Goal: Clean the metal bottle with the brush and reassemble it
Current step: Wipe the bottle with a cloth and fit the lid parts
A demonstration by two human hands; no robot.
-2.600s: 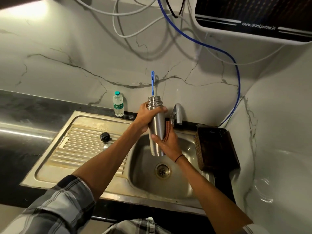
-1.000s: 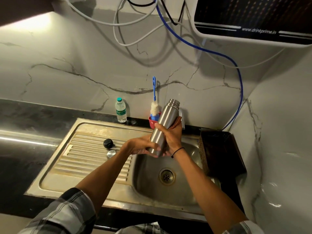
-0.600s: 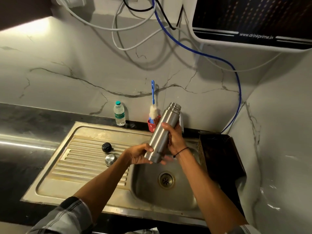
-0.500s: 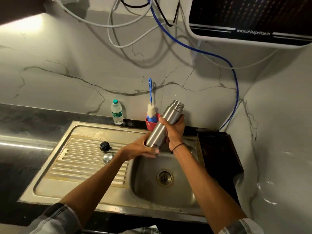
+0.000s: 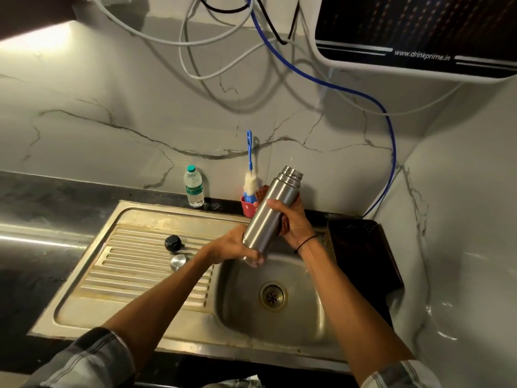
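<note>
The tall cylindrical steel bottle (image 5: 272,212) has a brushed, satin metal skin with a ribbed, shinier threaded neck. The stainless steel sink (image 5: 156,275) is dull and stained on its ribbed left drainboard, smoother in the basin. On the ribs lie a matt black plastic round cap (image 5: 172,243) and a polished round metal lid (image 5: 179,262). The blue-handled plastic bottle brush (image 5: 249,175) has fuzzy white bristles. The far wall (image 5: 112,130) is glossy veined marble; the dark desk (image 5: 36,208) is polished stone.
</note>
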